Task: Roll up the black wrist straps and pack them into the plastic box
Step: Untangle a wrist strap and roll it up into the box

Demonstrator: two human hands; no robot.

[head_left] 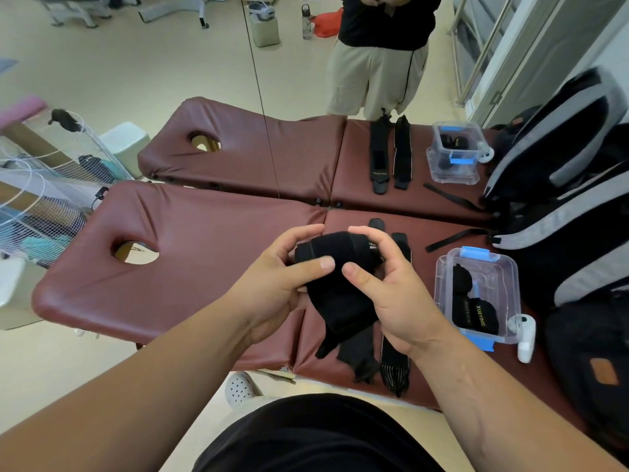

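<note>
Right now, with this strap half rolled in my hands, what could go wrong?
The wrist strap has a loose tail hanging free, so the roll may unwind. The plastic box already holds rolled straps; a slack roll may not fit. The white device beside the box could get knocked.

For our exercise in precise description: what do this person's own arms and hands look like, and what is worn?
The left forearm and right forearm are bare: no sleeves, watch or bands. The left hand and right hand wear no gloves or visible rings; nails are short. A black garment covers the torso.
</note>
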